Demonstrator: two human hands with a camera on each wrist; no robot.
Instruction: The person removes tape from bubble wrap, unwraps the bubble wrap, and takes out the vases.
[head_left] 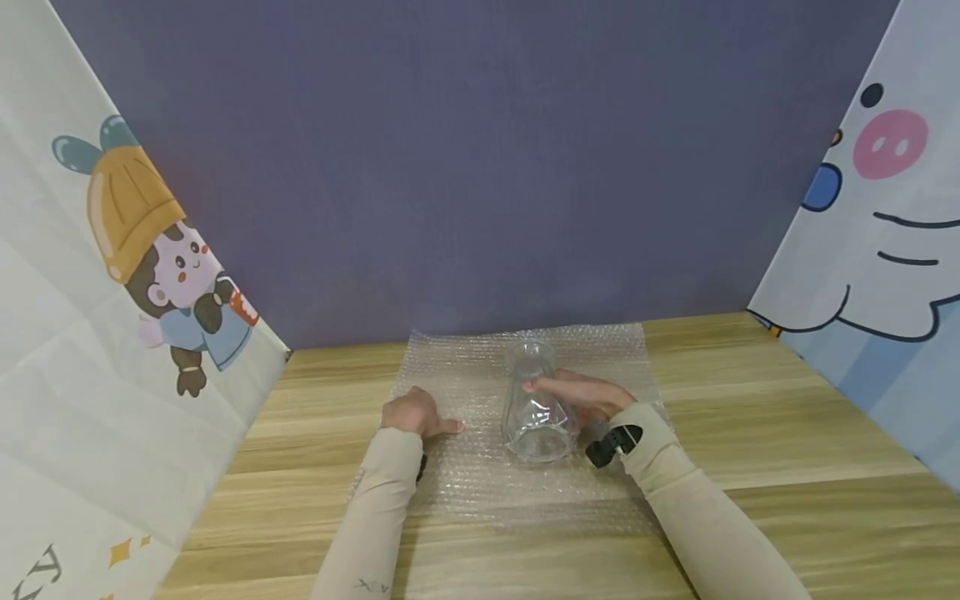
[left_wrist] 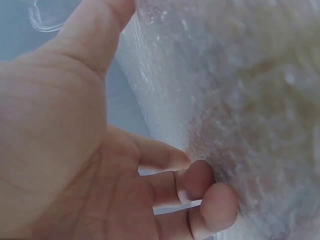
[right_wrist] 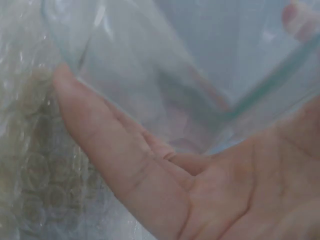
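Two pale sleeves (head_left: 371, 508); a black device (head_left: 615, 446) at the right wrist.

Left hand (head_left: 412, 412): rests at the left edge of the bubble wrap (head_left: 476, 483); fingers loosely bent, slightly apart, tips against the sheet; thumb stretched toward the glass vessel (head_left: 540, 412).

Right hand (head_left: 592, 393): grips the vessel's right side, thumb over the top, fingers curled around its flank.

Glass vessel: clear, one; lies tipped over near the middle of the wrap, broad end toward the person, narrower neck away.

Bubble wrap: one clear sheet, spread on a wood-grain table (head_left: 787, 417).

Left cloth (head_left: 45, 292): cartoon child, orange hat. Right cloth (head_left: 915, 275): pink-snouted cartoon animal.

Backdrop (head_left: 480, 167): plain, purple-grey.
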